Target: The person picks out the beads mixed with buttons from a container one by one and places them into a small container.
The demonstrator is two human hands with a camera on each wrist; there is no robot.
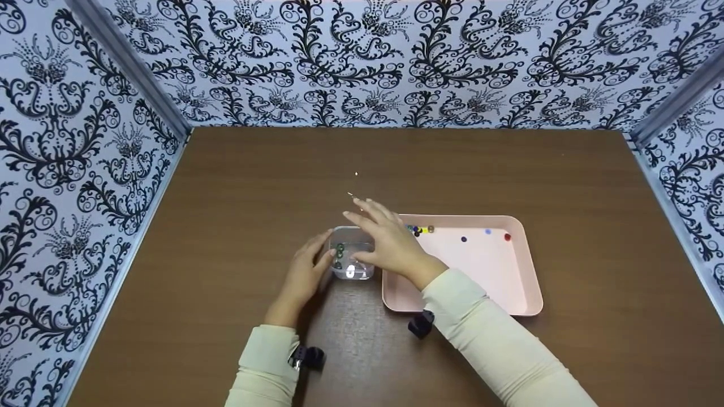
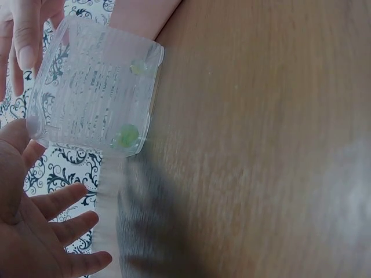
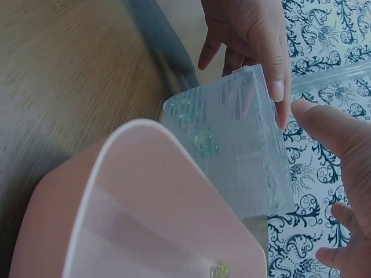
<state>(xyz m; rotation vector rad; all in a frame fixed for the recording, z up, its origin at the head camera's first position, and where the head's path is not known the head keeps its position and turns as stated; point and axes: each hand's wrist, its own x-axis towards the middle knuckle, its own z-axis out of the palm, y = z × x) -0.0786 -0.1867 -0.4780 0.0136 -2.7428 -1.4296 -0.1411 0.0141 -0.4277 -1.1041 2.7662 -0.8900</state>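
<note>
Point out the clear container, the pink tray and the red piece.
Clear container (image 2: 90, 95): left wrist view, on its side wall.
Pink tray (image 1: 475, 274): head view, on a bare part of its floor.
Red piece (image 1: 507, 237): head view, on the middle of its visible top.

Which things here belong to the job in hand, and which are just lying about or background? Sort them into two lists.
Seemingly in the job:
clear box, holding small green pieces
pink tray, holding small coloured pieces
left hand, at the box
right hand, above both

Just background:
brown table
patterned walls
black wrist devices
</note>
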